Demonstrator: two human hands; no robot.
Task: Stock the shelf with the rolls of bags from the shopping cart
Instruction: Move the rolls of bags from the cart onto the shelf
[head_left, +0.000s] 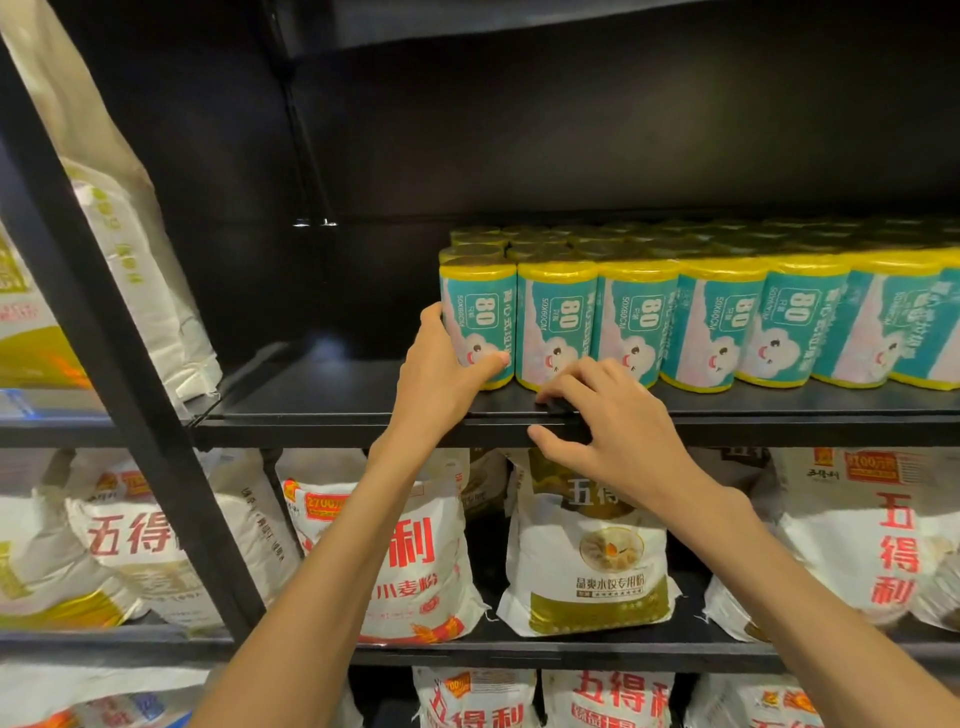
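Head view: nearest are two bare forearms reaching up from the bottom edge. The left hand (441, 364) curls round the leftmost roll of bags (480, 325), thumb across its label and fingers behind its left side, seemingly to snug it into the front row (727, 322). The right hand (608, 415) holds nothing; its loosely bent fingers rest on the black shelf (311, 405) at the lip, probably as a brace. More rolls stand upright behind, filling the shelf's right part. Flour sacks (587, 561) sit on lower shelves. No shopping cart shows
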